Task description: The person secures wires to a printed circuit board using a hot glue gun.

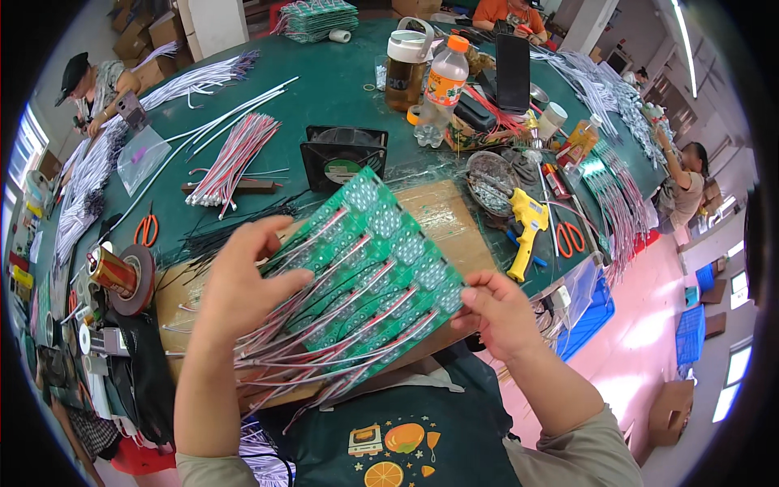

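Observation:
A green circuit board panel (385,223) is held up at a tilt in front of me. Several red, white and black wires (324,353) run from it and trail down to the lower left. My right hand (505,315) pinches the panel's right corner between thumb and fingers. At its left edge, my left hand (243,280) has thumb and fingers apart, close to the wires; any touch on the board there is hard to make out. A brown cardboard sheet (454,213) lies on the table beneath the panel.
A black fan (345,156) stands beyond the panel. To the right lie a yellow glue gun (529,226), orange-handled scissors (570,240) and a metal dish (491,174). Wire bundles (239,154), a can (112,272), bottles (446,85) and a phone (513,75) surround the work spot. Other people sit around the table.

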`<state>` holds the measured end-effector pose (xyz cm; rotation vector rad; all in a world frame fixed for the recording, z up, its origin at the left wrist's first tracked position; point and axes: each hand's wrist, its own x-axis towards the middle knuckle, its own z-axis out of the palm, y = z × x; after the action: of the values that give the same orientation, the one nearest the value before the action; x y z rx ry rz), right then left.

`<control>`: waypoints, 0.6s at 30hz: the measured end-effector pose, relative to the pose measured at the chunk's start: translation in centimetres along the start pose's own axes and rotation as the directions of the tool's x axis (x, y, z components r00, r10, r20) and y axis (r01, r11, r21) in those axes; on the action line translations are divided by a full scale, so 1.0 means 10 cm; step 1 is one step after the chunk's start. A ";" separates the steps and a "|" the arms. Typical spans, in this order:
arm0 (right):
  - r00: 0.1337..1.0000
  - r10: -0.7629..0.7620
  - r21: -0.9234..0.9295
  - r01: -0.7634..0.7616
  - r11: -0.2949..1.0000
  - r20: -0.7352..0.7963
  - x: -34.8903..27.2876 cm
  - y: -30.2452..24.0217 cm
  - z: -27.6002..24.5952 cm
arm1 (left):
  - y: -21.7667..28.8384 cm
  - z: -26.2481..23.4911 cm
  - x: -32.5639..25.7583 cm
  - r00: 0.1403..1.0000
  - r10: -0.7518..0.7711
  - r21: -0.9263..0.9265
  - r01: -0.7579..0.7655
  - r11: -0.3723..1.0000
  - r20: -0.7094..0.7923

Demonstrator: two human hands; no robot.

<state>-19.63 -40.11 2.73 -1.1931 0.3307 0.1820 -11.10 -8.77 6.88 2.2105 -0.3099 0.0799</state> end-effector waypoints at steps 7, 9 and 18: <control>0.886 -0.462 0.007 0.462 0.887 0.028 0.10 -0.80 0.25 | 0.56 -0.70 0.20 0.979 0.094 -0.567 0.026 0.823 0.180; 0.845 -0.526 0.022 0.526 0.850 0.096 0.15 -1.02 0.41 | 0.62 -0.84 0.14 0.975 0.100 -0.580 0.035 0.814 0.199; 0.413 -0.910 0.176 0.894 0.411 0.028 -0.02 -1.23 0.08 | 0.82 -1.04 0.23 0.922 0.306 -0.895 -0.331 0.299 -0.239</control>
<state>-15.90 -43.86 13.89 -1.0669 -0.4631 -0.7416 -10.41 -5.80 20.01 0.9429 -0.6101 0.1123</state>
